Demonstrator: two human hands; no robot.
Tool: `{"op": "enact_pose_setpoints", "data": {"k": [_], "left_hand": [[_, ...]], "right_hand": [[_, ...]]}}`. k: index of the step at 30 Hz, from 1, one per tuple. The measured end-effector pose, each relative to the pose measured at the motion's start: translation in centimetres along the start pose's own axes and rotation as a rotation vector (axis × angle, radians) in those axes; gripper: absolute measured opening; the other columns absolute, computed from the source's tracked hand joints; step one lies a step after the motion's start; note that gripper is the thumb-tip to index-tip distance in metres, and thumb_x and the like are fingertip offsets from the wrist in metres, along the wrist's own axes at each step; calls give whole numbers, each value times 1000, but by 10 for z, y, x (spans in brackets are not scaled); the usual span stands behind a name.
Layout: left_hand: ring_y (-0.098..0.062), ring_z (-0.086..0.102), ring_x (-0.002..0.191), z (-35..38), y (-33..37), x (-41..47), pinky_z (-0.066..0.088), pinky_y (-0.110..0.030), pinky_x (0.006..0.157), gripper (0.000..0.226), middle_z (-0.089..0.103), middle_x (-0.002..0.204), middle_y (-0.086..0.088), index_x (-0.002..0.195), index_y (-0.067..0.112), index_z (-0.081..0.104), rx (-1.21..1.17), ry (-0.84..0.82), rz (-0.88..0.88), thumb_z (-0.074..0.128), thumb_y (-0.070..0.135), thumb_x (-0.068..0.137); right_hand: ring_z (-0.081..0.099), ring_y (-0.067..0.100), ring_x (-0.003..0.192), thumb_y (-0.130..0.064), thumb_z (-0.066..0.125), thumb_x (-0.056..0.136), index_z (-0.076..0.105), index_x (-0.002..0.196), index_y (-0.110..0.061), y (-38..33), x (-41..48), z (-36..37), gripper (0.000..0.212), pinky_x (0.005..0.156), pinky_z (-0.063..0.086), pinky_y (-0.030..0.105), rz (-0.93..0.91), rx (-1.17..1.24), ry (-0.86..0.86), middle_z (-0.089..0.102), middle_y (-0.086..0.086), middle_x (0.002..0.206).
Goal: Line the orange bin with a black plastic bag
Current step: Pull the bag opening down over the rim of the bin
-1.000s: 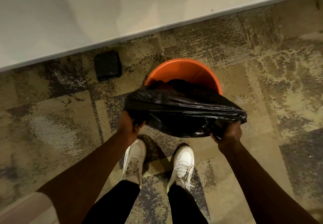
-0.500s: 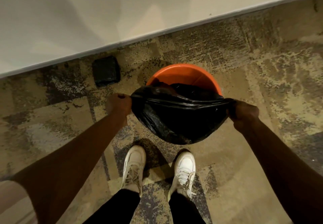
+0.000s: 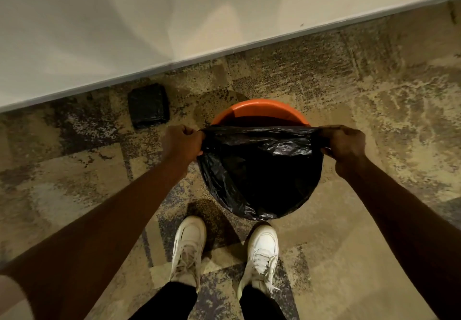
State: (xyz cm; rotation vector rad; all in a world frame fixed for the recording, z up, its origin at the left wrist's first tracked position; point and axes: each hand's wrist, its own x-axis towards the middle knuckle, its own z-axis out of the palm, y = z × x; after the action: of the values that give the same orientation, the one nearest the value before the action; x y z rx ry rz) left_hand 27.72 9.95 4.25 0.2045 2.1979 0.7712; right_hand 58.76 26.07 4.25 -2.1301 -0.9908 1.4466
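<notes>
The round orange bin (image 3: 259, 110) stands on the carpet in front of my feet; only its far rim shows. A black plastic bag (image 3: 259, 172) covers the near part of the bin and drapes down its near side. My left hand (image 3: 182, 142) is closed on the bag's edge at the bin's left side. My right hand (image 3: 344, 142) is closed on the edge at the right side. The edge is pulled taut in a straight line between both hands, across the bin's opening.
A flat folded black packet (image 3: 149, 106) lies on the carpet left of the bin, close to the white wall's baseboard (image 3: 224, 51). My two white shoes (image 3: 189, 247) stand just short of the bin on patterned carpet.
Both hands have moved away from me, up and apart, stretching the bag's edge wider across the bin. The bag now covers more of the bin's near side.
</notes>
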Motion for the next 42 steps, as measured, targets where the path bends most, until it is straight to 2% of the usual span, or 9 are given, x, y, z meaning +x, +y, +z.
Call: {"op": "enact_pose_setpoints", "data": {"k": [4,7,13,20,26,31,35,38,42], "left_hand": [[-33,76,95,2,7,3,65,-49,84,13,77,98,-15,96,7,74,125,31,43,73,18,89],[-22,69,90,3,13,1,51,-33,74,12,74,97,-3,98,14,73,323,93,262,72,20,88],[-21,65,87,9,20,-1,50,-33,73,9,72,97,-4,97,10,72,361,75,595,70,12,88],[-6,57,73,17,27,6,39,-23,56,12,62,80,9,88,21,65,89,98,198,61,10,89],[-25,63,83,17,27,20,46,-29,61,28,63,96,-10,113,1,69,-105,67,-144,60,11,88],[-31,70,93,12,21,22,60,-47,79,13,71,92,-13,90,3,73,-86,-17,-61,71,15,85],[-20,70,84,6,5,14,54,-32,70,10,74,87,-2,94,14,77,123,41,75,71,22,92],[-20,72,78,3,-9,2,51,-27,62,5,73,79,0,87,17,76,151,45,122,75,19,91],[-35,75,89,6,-18,-9,64,-50,76,9,75,89,-12,95,9,73,178,53,115,78,15,91]], "right_hand": [[71,16,71,-4,78,80,76,80,-16,-4,3,4,12,63,54,28,-67,-22,-78,75,1,74],[71,13,67,-3,75,76,76,75,-17,-6,5,5,15,58,56,26,-99,10,-109,75,-5,69],[70,22,77,-7,66,74,77,64,-22,-3,8,11,21,63,56,32,-135,47,-82,75,-3,72],[72,24,83,0,73,88,74,81,-15,5,25,9,17,75,61,40,-124,75,-144,75,3,82],[72,29,101,3,65,93,77,119,-4,11,42,8,29,84,56,36,86,129,-203,77,15,116],[75,21,86,4,60,94,80,97,-14,4,45,3,27,73,57,32,115,114,-288,81,3,94],[74,18,80,-5,75,93,79,97,-12,9,47,-10,10,68,55,30,4,-22,-250,79,4,91],[65,16,60,-14,83,88,77,83,-12,19,46,-25,8,51,44,27,52,-48,-124,73,6,74],[60,8,43,-8,73,95,75,77,-8,33,35,-43,18,38,42,16,307,122,-172,72,4,65]]}}
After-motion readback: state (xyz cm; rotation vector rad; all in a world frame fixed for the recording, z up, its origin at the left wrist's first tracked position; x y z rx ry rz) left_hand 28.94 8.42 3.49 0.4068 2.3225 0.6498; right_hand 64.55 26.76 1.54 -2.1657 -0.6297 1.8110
